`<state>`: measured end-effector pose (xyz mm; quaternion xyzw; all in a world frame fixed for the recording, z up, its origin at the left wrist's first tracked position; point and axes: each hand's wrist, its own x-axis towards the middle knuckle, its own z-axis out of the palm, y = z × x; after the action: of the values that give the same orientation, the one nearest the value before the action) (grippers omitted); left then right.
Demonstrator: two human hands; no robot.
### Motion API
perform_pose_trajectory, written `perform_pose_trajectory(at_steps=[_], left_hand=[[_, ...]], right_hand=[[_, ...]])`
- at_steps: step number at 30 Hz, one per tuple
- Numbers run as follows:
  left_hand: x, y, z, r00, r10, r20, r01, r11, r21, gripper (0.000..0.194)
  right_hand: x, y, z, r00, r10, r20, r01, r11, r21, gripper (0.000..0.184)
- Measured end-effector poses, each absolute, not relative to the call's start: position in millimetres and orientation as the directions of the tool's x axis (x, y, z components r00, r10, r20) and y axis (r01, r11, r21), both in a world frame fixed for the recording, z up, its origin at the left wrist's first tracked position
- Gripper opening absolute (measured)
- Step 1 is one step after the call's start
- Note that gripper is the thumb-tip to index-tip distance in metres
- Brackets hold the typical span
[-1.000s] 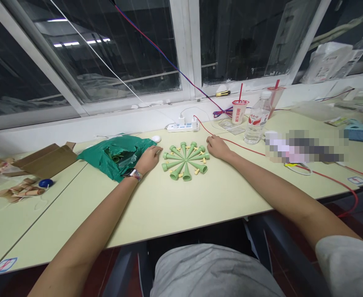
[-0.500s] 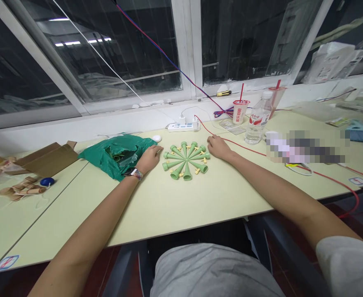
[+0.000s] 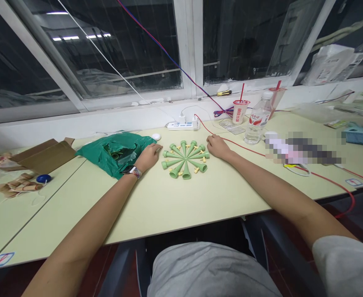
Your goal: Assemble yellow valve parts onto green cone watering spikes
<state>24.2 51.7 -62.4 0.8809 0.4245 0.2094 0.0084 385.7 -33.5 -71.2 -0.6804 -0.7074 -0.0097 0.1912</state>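
Several green cone-shaped plastic pieces (image 3: 185, 159) lie on the pale table (image 3: 181, 202) in a star, narrow tips meeting at the centre, each with a small yellow knob. My left hand (image 3: 149, 156) rests palm down just left of the star, fingers loosely curled, holding nothing; a watch is on its wrist. On the star's right side my right hand (image 3: 216, 147) lies on the table, fingers curled under, nothing visible in it. A crumpled green plastic bag (image 3: 115, 152) lies beside my left hand.
A white power strip (image 3: 183, 125) and red cable (image 3: 307, 171) lie behind the star. A drink cup with red straw (image 3: 239, 110) and water bottle (image 3: 257, 119) stand at back right. An open cardboard box (image 3: 43, 154) and a blue cap (image 3: 43, 178) sit far left.
Both hands stay where they were beside the star. Only the view has shifted slightly.
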Motion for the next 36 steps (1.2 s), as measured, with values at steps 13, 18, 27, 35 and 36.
perform_pose_trajectory(at_steps=[13, 18, 27, 35, 36], left_hand=[[24.8, 51.9, -63.8, 0.544, 0.751, 0.375, 0.737, -0.641, 0.214, 0.044], [24.7, 51.7, -63.5, 0.547, 0.751, 0.370, 0.742, -0.640, 0.202, 0.045], [25.0, 50.3, -61.8, 0.549, 0.756, 0.355, 0.747, -0.635, 0.197, 0.046], [26.2, 50.3, -61.3, 0.557, 0.748, 0.361, 0.740, -0.644, 0.194, 0.046], [26.3, 50.2, -61.3, 0.557, 0.748, 0.362, 0.739, -0.644, 0.195, 0.046]], right_hand=[[387.8, -31.5, -73.1, 0.000, 0.958, 0.287, 0.966, 0.074, -0.247, 0.036], [386.9, -32.3, -71.7, 0.000, 0.959, 0.285, 0.966, 0.073, -0.247, 0.036], [386.7, -33.3, -71.5, -0.005, 0.955, 0.295, 0.964, 0.083, -0.254, 0.036], [387.5, -31.9, -72.4, -0.011, 0.955, 0.295, 0.968, 0.084, -0.238, 0.036], [387.6, -31.8, -72.7, -0.011, 0.955, 0.296, 0.968, 0.084, -0.235, 0.036]])
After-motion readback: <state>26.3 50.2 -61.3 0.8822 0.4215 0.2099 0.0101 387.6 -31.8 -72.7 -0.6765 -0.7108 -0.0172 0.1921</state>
